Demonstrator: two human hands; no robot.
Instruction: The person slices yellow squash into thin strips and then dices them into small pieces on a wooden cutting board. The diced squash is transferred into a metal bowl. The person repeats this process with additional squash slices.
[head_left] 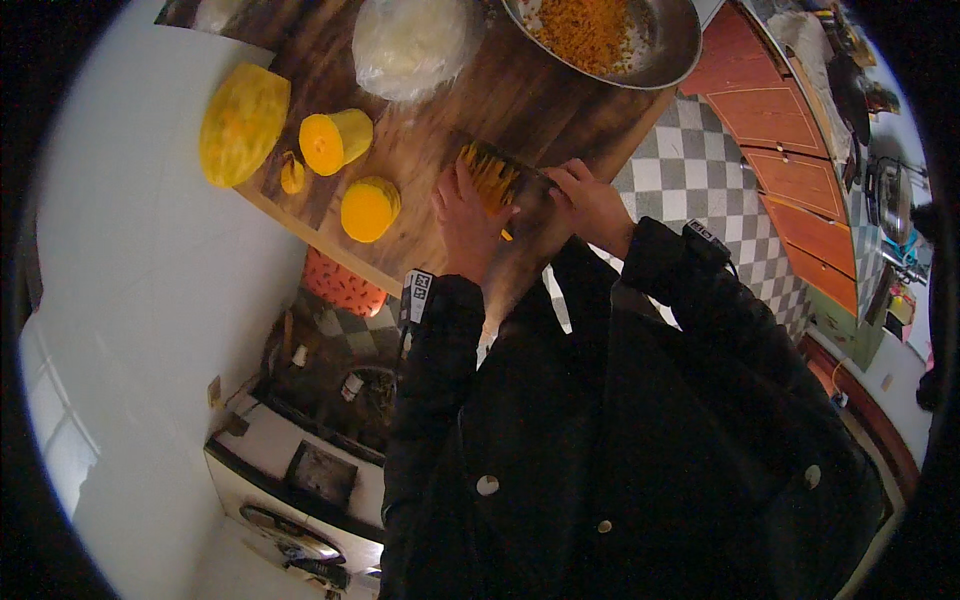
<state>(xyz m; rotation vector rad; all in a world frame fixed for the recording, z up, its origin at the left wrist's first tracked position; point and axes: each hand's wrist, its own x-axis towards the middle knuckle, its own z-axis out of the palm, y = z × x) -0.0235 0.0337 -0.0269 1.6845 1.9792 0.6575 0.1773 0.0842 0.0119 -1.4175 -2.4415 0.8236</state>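
L hand [466, 222]: fingers + thumb apart at pumpkin strips [490, 182], nr table [425, 140] edge; grip can't tell. R hand [592, 205]: closed on knife [531, 171], prob. Step: slicing, appar. Next cut needs L fingertips clear.

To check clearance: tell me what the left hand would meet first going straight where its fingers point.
The left hand, at the orange strips, would probably meet the plastic bag first, across bare table; depth is unclear.
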